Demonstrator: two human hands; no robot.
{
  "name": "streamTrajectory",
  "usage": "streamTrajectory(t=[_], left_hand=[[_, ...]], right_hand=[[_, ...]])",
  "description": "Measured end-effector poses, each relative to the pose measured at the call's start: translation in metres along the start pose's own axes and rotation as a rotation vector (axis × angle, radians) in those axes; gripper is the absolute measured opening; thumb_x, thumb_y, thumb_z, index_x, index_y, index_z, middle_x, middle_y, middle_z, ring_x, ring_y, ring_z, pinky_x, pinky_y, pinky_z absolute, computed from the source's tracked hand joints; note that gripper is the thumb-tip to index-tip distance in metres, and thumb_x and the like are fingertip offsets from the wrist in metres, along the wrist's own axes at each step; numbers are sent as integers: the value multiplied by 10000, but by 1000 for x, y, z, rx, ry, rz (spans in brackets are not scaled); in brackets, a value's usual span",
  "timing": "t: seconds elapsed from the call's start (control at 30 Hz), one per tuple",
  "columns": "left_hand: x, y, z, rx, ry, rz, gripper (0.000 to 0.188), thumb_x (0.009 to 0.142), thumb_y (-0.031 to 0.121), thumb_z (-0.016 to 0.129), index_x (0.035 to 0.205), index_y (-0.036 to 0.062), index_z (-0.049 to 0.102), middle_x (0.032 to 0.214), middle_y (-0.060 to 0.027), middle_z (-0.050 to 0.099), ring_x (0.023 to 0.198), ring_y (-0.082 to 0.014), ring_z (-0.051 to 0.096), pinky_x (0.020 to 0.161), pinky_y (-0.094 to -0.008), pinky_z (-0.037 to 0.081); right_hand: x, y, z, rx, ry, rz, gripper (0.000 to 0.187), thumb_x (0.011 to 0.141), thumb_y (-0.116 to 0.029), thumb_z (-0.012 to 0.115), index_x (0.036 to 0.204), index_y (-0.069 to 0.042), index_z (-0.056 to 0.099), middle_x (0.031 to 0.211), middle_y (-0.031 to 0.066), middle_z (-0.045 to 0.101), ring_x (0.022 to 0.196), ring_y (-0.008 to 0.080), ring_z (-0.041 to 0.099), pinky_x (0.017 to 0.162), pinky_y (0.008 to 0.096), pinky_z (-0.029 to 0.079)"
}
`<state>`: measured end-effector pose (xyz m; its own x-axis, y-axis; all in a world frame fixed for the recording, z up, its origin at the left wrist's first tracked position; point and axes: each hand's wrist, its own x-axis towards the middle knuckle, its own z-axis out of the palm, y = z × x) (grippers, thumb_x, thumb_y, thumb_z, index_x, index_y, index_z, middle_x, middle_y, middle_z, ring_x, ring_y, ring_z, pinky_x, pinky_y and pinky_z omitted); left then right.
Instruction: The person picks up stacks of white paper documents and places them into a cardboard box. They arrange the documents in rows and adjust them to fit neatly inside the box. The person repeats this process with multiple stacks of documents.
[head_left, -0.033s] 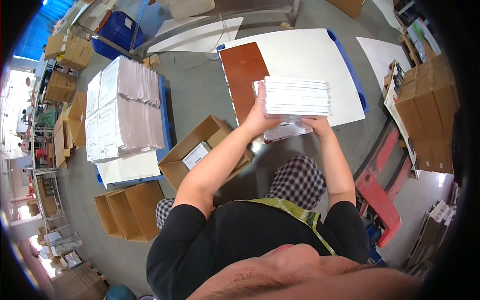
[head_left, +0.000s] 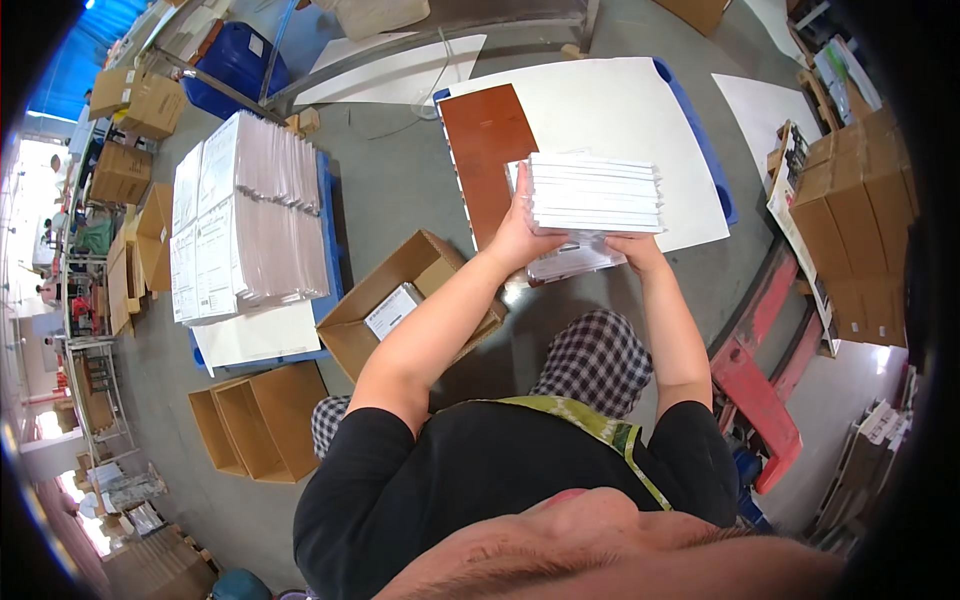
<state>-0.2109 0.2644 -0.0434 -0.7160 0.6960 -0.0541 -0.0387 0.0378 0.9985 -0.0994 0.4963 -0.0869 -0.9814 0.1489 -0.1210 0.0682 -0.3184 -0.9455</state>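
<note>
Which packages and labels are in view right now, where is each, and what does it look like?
Stack of flat white packs: held between left hand and right hand, upper centre.
Open brown carton: on the floor, centre-left, with a white rectangular label sheet inside.
Wrapped white bundles: on a blue pallet, left.
Closed brown cartons: stacked at right.
Empty open cartons: lower left.

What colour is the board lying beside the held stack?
Reddish-brown board, best seen in the head view.
</note>
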Motion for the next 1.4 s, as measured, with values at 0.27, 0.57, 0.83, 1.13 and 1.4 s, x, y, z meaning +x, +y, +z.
streamTrajectory(t=[0.27,0.57,0.83,1.13,1.4], left_hand=[[7,-17,-8,-26,46,115,1165,665,70,826,1477,6,-7,1482,-218,242,1342,-339,312,1093,-404,314],[-101,56,-29,32,419,20,1045,645,256,855,1380,-34,171,1335,-261,358,1296,-374,346,1094,-448,296],[-260,8,-140,-664,500,-446,734,805,152,703,1377,-27,279,1352,-192,436,1170,-315,522,980,-398,436],[-393,-61,-201,762,899,-341,867,841,244,668,1451,-55,130,1436,-295,310,1338,-439,291,1120,-465,226],[-385,-83,-209,339,526,-721,964,863,108,562,1448,11,-198,1424,-372,258,1233,-486,430,1000,-458,406]], right_hand=[[18,9,-2,-374,100,-90,236,676,-19,787,900,-1,716,905,97,706,858,192,646,805,323,520],[14,-93,97,-399,-271,-14,814,675,-293,803,1308,49,423,1260,157,535,1176,265,505,992,380,402],[6,15,271,-242,-521,648,793,782,-294,708,1385,57,330,1355,200,457,1281,288,410,1052,398,349],[19,176,336,-53,-624,1239,738,868,-464,599,1401,-10,365,1389,183,462,1284,309,445,1061,430,364],[34,254,363,-304,-659,1018,727,840,-273,689,1428,-51,324,1392,134,462,1275,272,445,1058,427,357]])
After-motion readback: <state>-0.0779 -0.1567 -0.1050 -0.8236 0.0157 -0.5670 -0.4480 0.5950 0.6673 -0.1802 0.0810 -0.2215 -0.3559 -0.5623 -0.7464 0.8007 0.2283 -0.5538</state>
